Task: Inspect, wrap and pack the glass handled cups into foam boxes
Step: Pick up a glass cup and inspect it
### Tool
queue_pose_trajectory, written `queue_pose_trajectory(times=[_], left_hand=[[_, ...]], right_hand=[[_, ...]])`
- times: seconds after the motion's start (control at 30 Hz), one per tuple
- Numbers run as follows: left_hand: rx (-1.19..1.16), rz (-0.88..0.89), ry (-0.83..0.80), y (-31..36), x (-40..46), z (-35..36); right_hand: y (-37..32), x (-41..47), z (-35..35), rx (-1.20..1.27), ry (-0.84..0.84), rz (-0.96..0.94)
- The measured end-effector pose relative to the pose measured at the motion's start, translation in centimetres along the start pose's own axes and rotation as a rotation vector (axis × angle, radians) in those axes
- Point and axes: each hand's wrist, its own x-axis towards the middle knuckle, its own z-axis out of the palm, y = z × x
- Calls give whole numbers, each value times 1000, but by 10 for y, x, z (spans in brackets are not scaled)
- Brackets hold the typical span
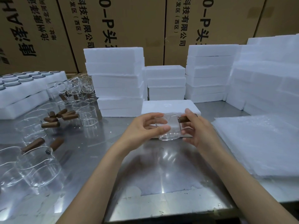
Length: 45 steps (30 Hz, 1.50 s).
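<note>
Cardboard cartons [113, 21] back a steel counter [100, 156] stacked with white foam boxes [114, 80]. Above the counter's middle, the left hand [145, 129] cups a glass cup [169, 130] by its side, while the right hand [196, 129] pinches its brown wooden handle [184, 119]. More handled cups [40, 143] crowd the counter's left.

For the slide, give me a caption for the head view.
Both hands, left and right, hold a glass cup over the steel table, foam boxes stacked behind.
</note>
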Motion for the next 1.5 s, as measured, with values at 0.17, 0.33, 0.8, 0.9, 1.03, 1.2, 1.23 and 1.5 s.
queue_pose_trajectory(times=[0.17,0.33,0.8,0.9,1.03,1.2,1.23,1.5], left_hand=[[-92,28,-9,4,-2,-1],[-40,123,6,3,-1,3],[500,646,543,2,-4,21],[608,705,563,1,-4,20],[644,784,546,2,-2,22],[645,758,520,1,0,20],[660,767,520,0,1,20],[718,730,589,0,0,17]], right_hand=[[3,-7,0,-77,-218,4],[-2,-7,0,126,-291,2],[-7,-11,1,192,-291,-26],[-5,-13,4,126,-314,-103],[-7,-13,2,173,-332,-83],[-9,-10,-4,299,-378,25],[-9,-11,-3,290,-401,26],[-8,-13,1,168,-361,-28]])
